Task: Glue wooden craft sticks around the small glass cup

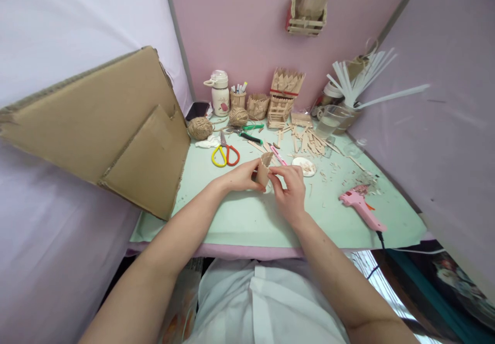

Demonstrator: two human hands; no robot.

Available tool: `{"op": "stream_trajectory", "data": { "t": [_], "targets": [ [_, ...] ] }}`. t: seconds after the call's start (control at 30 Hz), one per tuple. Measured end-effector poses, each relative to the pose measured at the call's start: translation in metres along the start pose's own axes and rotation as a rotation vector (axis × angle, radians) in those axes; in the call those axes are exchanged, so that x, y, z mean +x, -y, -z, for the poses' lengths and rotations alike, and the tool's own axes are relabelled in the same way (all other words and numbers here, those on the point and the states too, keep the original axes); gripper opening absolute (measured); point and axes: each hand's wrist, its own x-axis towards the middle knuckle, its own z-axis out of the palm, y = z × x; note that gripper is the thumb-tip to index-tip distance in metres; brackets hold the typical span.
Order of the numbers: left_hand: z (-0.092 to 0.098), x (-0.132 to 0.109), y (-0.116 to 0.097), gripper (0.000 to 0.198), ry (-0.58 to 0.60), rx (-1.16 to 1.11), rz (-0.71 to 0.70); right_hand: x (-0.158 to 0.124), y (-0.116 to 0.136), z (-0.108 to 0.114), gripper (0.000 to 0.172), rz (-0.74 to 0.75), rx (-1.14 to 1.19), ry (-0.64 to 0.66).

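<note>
My left hand [247, 175] is wrapped around a small cup made of wooden craft sticks [262, 173], with the thumb at its lower front and the fingers behind. The cup has an uneven top edge and is held upright just above the table. At the cup's right side, my right hand [289, 186] pinches with thumb and forefinger against the rim. Whether a tiny piece is between those fingertips is too small to tell. Just behind the hands lie a pink cutter [278, 155] and a white dish [303, 166] with small wood bits.
Yellow-and-red-handled scissors [225, 154], green-handled pliers [250, 138] and twine balls [200, 128] lie behind left. Loose craft sticks [309, 142] are scattered behind right. A corded pink glue gun [361, 207] rests at right, near glue sticks in a container [350, 114]. Cardboard [143, 143] stands at left.
</note>
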Motion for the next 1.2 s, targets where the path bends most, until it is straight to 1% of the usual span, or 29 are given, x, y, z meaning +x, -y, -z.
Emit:
{"op": "stream_trajectory", "data": {
  "t": [0.07, 0.17, 0.27, 0.37, 0.47, 0.53, 0.6, 0.67, 0.7, 0.77, 0.87, 0.93, 1.0, 1.1, 1.2],
  "targets": [
    [0.000, 0.000, -0.001, 0.049, 0.006, 0.018, 0.000, 0.000, 0.000, 0.000, 0.010, 0.005, -0.001, 0.000],
    [0.000, 0.000, 0.001, 0.052, 0.000, 0.002, -0.009, -0.001, 0.001, 0.000, 0.013, 0.009, -0.002, 0.005],
    [-0.001, 0.001, 0.006, 0.060, 0.004, -0.047, -0.011, -0.003, 0.000, 0.001, 0.023, -0.028, 0.016, -0.036],
    [-0.001, 0.002, 0.011, 0.072, 0.021, -0.080, -0.002, -0.008, -0.005, 0.001, 0.034, -0.121, 0.054, -0.084],
    [-0.001, 0.002, 0.012, 0.085, 0.040, -0.082, 0.007, -0.011, -0.015, 0.002, 0.038, -0.284, 0.164, -0.081],
    [-0.001, 0.001, 0.012, 0.087, 0.045, -0.056, 0.010, -0.012, -0.019, 0.004, 0.044, -0.417, 0.261, -0.003],
    [-0.002, 0.001, 0.012, 0.085, 0.034, -0.013, 0.006, -0.013, -0.021, 0.005, 0.057, -0.514, 0.326, 0.135],
    [-0.003, 0.000, 0.012, 0.080, 0.021, 0.009, -0.009, -0.013, -0.021, 0.005, 0.074, -0.549, 0.344, 0.274],
    [-0.003, 0.000, 0.012, 0.077, 0.016, 0.010, -0.020, -0.013, -0.020, 0.004, 0.081, -0.547, 0.338, 0.321],
    [-0.003, -0.001, 0.011, 0.073, 0.012, 0.010, -0.046, -0.014, -0.020, 0.002, 0.088, -0.527, 0.322, 0.365],
    [-0.003, -0.001, 0.009, 0.071, -0.001, 0.046, -0.071, -0.015, -0.023, -0.001, 0.080, -0.504, 0.288, 0.351],
    [-0.002, -0.001, 0.008, 0.072, -0.004, 0.086, -0.063, -0.015, -0.024, -0.001, 0.072, -0.510, 0.270, 0.346],
    [-0.001, -0.001, 0.007, 0.074, 0.000, 0.119, -0.047, -0.015, -0.024, -0.001, 0.068, -0.520, 0.256, 0.346],
    [-0.001, -0.002, 0.007, 0.077, 0.019, 0.116, -0.046, -0.014, -0.022, -0.001, 0.066, -0.526, 0.241, 0.340],
    [0.001, -0.003, 0.007, 0.088, 0.046, 0.093, -0.056, -0.015, -0.023, -0.003, 0.071, -0.543, 0.232, 0.335]
  ]
}}
